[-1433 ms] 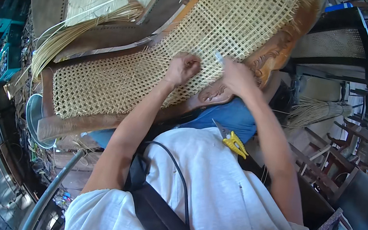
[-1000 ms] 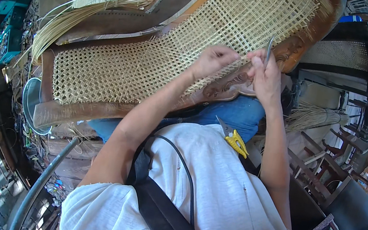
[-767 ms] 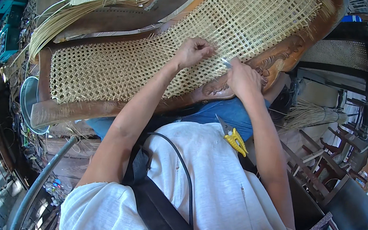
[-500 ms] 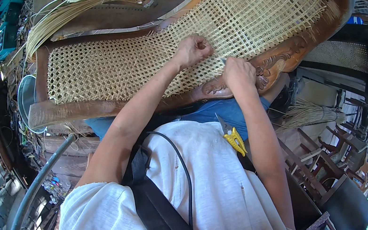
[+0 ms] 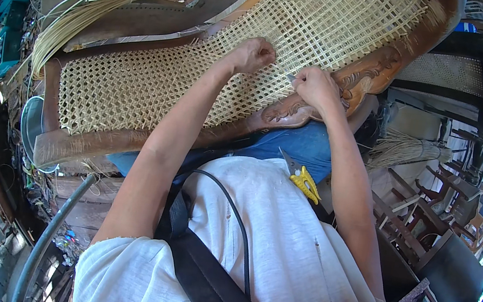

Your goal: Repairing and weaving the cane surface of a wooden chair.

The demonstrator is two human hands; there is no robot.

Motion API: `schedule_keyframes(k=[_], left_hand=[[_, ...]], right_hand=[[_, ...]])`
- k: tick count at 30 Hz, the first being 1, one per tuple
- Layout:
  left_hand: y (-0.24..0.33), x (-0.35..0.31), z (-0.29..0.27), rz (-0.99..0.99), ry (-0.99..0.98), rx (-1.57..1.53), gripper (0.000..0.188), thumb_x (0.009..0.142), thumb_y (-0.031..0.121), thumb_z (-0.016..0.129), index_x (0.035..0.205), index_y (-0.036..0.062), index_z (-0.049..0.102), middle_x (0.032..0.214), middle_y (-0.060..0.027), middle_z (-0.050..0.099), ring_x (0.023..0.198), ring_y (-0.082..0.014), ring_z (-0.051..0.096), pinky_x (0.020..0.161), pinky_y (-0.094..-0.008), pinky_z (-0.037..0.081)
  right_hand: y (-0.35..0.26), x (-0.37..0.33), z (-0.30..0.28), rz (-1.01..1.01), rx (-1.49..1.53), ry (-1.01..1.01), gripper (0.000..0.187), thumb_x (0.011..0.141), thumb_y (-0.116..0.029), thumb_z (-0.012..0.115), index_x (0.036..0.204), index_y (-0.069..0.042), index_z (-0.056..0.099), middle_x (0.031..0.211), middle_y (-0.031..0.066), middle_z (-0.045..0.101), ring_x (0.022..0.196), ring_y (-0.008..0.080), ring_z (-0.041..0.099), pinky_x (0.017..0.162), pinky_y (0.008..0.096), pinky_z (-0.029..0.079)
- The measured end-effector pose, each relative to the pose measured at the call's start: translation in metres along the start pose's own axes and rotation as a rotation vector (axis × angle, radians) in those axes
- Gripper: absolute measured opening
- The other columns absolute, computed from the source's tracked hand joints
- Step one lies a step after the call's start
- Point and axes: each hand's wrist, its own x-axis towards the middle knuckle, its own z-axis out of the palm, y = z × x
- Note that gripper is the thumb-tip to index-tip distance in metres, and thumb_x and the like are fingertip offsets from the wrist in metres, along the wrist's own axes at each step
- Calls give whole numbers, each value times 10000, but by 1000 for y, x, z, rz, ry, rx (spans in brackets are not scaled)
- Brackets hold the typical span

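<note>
Woven cane webbing (image 5: 138,89) fills a long carved wooden frame (image 5: 89,144), which lies slanted across my lap. Over the middle of the weave, my left hand (image 5: 253,56) is closed in a pinch. Whatever is between its fingertips is too small to make out. My right hand (image 5: 316,88) is closed just above the carved near rail, to the right of the left one. From its fingers a small grey metal tip (image 5: 291,78) sticks out toward the weave; the rest of that tool is hidden. Yellow-handled snips (image 5: 305,184) lie against my waist, blades pointing up and left.
A bundle of loose cane strands (image 5: 89,19) rests at the far left, over another wooden frame (image 5: 148,19) with drilled holes. A second cane bundle (image 5: 407,152) lies at the right, near stacked wooden furniture parts (image 5: 417,230). A metal pipe (image 5: 55,229) rises at lower left.
My left hand has shifted slightly up and left over the weave. The right hand has turned a little, its fingers now showing more, with the metal tip still at the webbing.
</note>
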Motion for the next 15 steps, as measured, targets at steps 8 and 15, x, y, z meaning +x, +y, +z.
schedule_keyframes(k=[8, 15], left_hand=[[2, -16, 15, -80, 68, -206, 186, 939, 225, 678, 1013, 59, 718, 994, -74, 674, 911, -141, 637, 786, -310, 527], [26, -15, 12, -41, 150, 161, 192, 911, 225, 679, 1003, 63, 723, 1015, -111, 702, 910, -254, 689, 820, -384, 535]], right_hand=[[-4, 1, -1, 23, -23, 9, 203, 828, -203, 644, 956, -94, 757, 1056, 209, 707, 1049, 368, 662, 950, 451, 504], [-14, 0, -11, 32, -10, -52, 216, 829, -172, 618, 969, -80, 753, 1101, 233, 688, 1075, 385, 649, 960, 450, 501]])
